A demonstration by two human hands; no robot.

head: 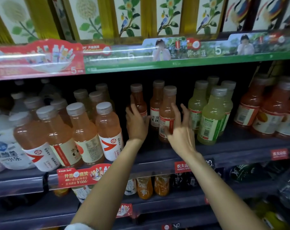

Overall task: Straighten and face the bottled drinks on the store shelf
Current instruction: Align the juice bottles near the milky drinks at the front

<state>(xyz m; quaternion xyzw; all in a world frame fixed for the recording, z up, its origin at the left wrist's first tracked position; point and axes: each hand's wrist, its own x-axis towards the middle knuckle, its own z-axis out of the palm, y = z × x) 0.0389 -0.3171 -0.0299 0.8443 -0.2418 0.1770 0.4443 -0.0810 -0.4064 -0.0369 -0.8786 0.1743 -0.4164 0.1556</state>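
Now both hands reach into the middle shelf [157, 156]. At 12 o'clock from the left hand [135, 123] stands a pink bottle [138, 100]; the hand's fingers curl round its lower body. The right hand [180, 128] wraps a front pink bottle [167, 113] at its label, thumb on the near face, fingers spread behind. Another pink bottle [155, 103] stands just behind, between the two. Yellow-green bottles [210, 117] stand at 3 o'clock, orange-pink ones [91, 130] at 9 o'clock, leaning in the wide view.
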